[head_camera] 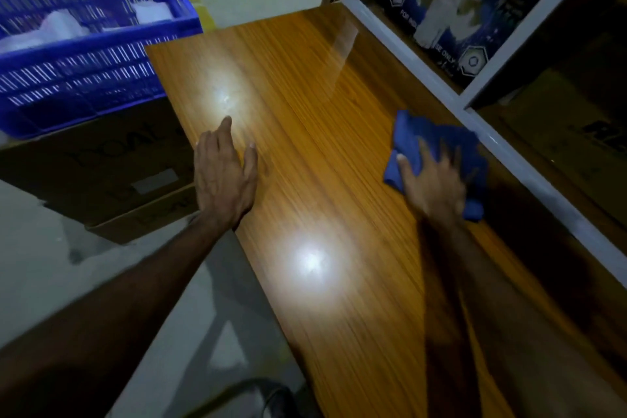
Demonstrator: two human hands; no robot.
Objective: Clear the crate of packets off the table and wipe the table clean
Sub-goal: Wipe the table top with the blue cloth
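Both hands lie flat with straight fingers on the table (305, 153), the right hand (434, 183) pressing the blue cloth (437, 142) near the far long edge, the left hand (224, 173) bare at the near edge, nearer the blue crate (84, 54), which holds white packets (149, 12) atop a cardboard box (101, 166) beside the table.

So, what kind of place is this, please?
Probably a storeroom or packing area. A blue crate of white packets sits on a cardboard box beside the wooden table, and printed cartons fill a white shelf.
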